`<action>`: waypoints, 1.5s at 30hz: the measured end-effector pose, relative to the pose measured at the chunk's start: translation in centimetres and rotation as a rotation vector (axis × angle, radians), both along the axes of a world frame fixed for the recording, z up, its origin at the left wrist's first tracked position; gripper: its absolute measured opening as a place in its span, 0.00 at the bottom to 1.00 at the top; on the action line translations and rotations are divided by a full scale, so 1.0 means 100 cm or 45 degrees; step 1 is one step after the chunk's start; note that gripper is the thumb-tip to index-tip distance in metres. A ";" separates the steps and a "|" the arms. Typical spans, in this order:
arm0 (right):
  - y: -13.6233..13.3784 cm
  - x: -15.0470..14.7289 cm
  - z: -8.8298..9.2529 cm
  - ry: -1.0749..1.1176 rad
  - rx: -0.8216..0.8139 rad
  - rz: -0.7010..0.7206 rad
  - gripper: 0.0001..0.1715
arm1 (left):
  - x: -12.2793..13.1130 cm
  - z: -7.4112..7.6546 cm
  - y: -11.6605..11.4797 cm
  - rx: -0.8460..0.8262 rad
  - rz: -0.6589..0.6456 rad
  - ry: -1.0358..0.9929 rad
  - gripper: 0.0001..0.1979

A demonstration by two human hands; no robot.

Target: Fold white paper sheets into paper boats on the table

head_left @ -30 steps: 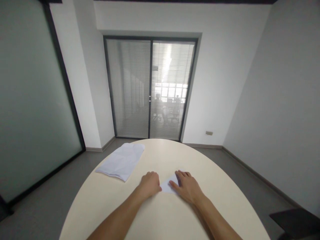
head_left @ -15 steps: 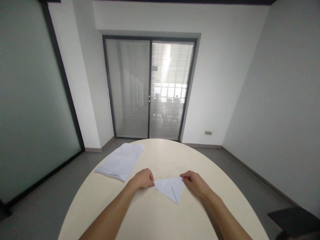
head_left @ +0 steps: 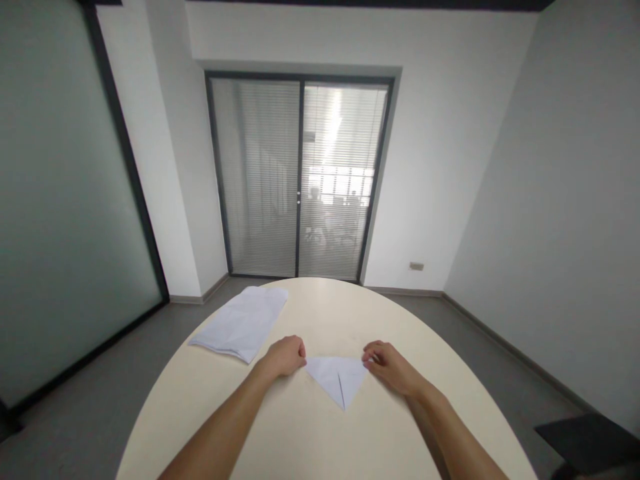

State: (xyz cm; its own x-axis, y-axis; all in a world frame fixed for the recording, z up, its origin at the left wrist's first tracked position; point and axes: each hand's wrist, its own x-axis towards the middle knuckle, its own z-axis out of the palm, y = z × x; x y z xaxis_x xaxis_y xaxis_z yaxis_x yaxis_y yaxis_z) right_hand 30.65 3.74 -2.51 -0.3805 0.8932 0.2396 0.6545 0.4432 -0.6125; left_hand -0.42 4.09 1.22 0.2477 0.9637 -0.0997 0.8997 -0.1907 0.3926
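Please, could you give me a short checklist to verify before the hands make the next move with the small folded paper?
1. Left hand at the paper's left corner: ok, fingertips are there.
2. Right hand at the right corner: ok, fingertips are there.
3. Folded paper resting on the table, one corner pointing toward the person: ok.
4. Larger white paper clear of the folded one: ok, it lies apart, farther off to the left.
5. Flaps pressed fully flat along the dark line: cannot tell.
6. Both corners firmly gripped: cannot tell, too small to see.
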 end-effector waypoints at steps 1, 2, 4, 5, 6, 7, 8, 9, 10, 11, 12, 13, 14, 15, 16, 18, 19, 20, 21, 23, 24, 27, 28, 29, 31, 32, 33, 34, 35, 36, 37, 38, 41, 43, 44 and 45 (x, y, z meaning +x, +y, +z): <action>0.000 0.000 0.000 0.008 0.001 0.010 0.12 | 0.000 0.001 -0.001 0.006 0.001 0.008 0.05; 0.000 0.000 0.000 0.010 0.005 0.017 0.12 | 0.000 0.002 -0.001 0.012 0.002 0.015 0.05; -0.001 0.000 0.001 0.004 0.012 0.022 0.13 | 0.000 0.003 -0.002 0.029 0.003 0.025 0.05; -0.001 0.000 0.001 -0.002 0.005 0.021 0.13 | 0.000 0.004 -0.002 0.037 0.004 0.029 0.05; -0.002 0.000 0.002 -0.007 -0.004 0.013 0.13 | 0.000 0.005 -0.002 0.045 0.006 0.033 0.05; -0.002 -0.001 0.002 -0.011 -0.012 0.001 0.12 | 0.000 0.005 -0.002 0.052 0.008 0.036 0.05; -0.003 -0.001 0.002 -0.013 -0.018 -0.015 0.12 | 0.000 0.005 -0.002 0.058 0.011 0.039 0.05; -0.003 -0.001 0.003 -0.012 -0.021 -0.031 0.12 | 0.000 0.006 -0.002 0.063 0.015 0.042 0.05; -0.004 -0.002 0.003 -0.009 -0.023 -0.047 0.12 | 0.001 0.006 -0.002 0.069 0.019 0.045 0.05; -0.005 -0.002 0.003 -0.005 -0.025 -0.061 0.12 | 0.001 0.006 -0.002 0.077 0.024 0.047 0.05; -0.005 -0.003 0.002 0.001 -0.030 -0.074 0.13 | 0.001 0.006 -0.002 0.086 0.029 0.049 0.05; -0.005 -0.003 0.002 0.009 -0.041 -0.085 0.13 | 0.001 0.007 -0.002 0.095 0.035 0.051 0.06; -0.006 -0.003 0.002 0.023 -0.060 -0.094 0.14 | 0.001 0.007 -0.002 0.106 0.041 0.053 0.06; -0.006 -0.004 0.001 0.046 -0.089 -0.093 0.14 | 0.001 0.007 -0.002 0.117 0.048 0.053 0.06; -0.006 -0.004 0.001 0.083 -0.127 -0.081 0.15 | 0.001 0.008 -0.002 0.129 0.054 0.053 0.06; -0.006 -0.006 0.000 0.211 -0.223 -0.020 0.16 | 0.001 0.008 -0.001 0.154 0.067 0.048 0.06; -0.006 -0.007 0.000 0.287 -0.269 0.018 0.16 | 0.002 0.009 -0.001 0.166 0.072 0.046 0.06; -0.006 -0.008 0.000 0.359 -0.305 0.053 0.16 | 0.002 0.009 -0.001 0.179 0.077 0.042 0.06; -0.006 -0.009 0.001 0.419 -0.325 0.076 0.16 | 0.002 0.009 0.000 0.194 0.083 0.036 0.05; -0.007 -0.011 0.004 0.483 -0.315 0.081 0.15 | 0.003 0.010 0.001 0.236 0.101 0.009 0.04; -0.008 -0.011 0.005 0.486 -0.286 0.068 0.15 | 0.004 0.010 0.002 0.264 0.115 -0.014 0.04; -0.010 -0.012 0.012 0.428 -0.159 0.018 0.13 | 0.005 0.014 0.002 0.328 0.145 -0.093 0.03; -0.011 -0.013 0.014 0.394 -0.116 0.002 0.13 | 0.005 0.015 0.002 0.334 0.144 -0.115 0.03; -0.012 -0.013 0.016 0.360 -0.076 -0.018 0.13 | 0.005 0.017 0.001 0.337 0.139 -0.133 0.03; -0.013 -0.013 0.020 0.303 0.003 -0.050 0.14 | 0.006 0.021 0.000 0.342 0.130 -0.161 0.03; -0.014 -0.013 0.021 0.282 0.047 -0.054 0.15 | 0.006 0.023 -0.001 0.352 0.129 -0.173 0.04; -0.015 -0.013 0.023 0.268 0.095 -0.052 0.15 | 0.006 0.024 -0.002 0.362 0.131 -0.184 0.04; -0.015 -0.013 0.025 0.257 0.141 -0.041 0.15 | 0.006 0.026 -0.002 0.371 0.137 -0.192 0.04; -0.016 -0.013 0.026 0.246 0.186 -0.023 0.16 | 0.007 0.027 -0.002 0.379 0.143 -0.197 0.04; -0.017 -0.013 0.028 0.231 0.227 -0.004 0.16 | 0.007 0.027 -0.003 0.392 0.152 -0.197 0.04; -0.018 -0.013 0.029 0.212 0.262 0.012 0.16 | 0.007 0.028 -0.003 0.411 0.165 -0.189 0.03; -0.020 -0.013 0.031 0.189 0.294 0.026 0.16 | 0.006 0.029 -0.004 0.433 0.176 -0.176 0.03; -0.024 -0.013 0.035 0.116 0.363 0.055 0.17 | 0.005 0.033 -0.006 0.490 0.203 -0.142 0.03; -0.027 -0.013 0.037 0.069 0.375 0.056 0.18 | 0.004 0.035 -0.007 0.486 0.205 -0.143 0.02; -0.028 -0.013 0.038 0.046 0.374 0.054 0.19 | 0.004 0.036 -0.008 0.476 0.207 -0.145 0.03; -0.029 -0.013 0.039 0.024 0.367 0.053 0.19 | 0.003 0.037 -0.008 0.465 0.211 -0.143 0.03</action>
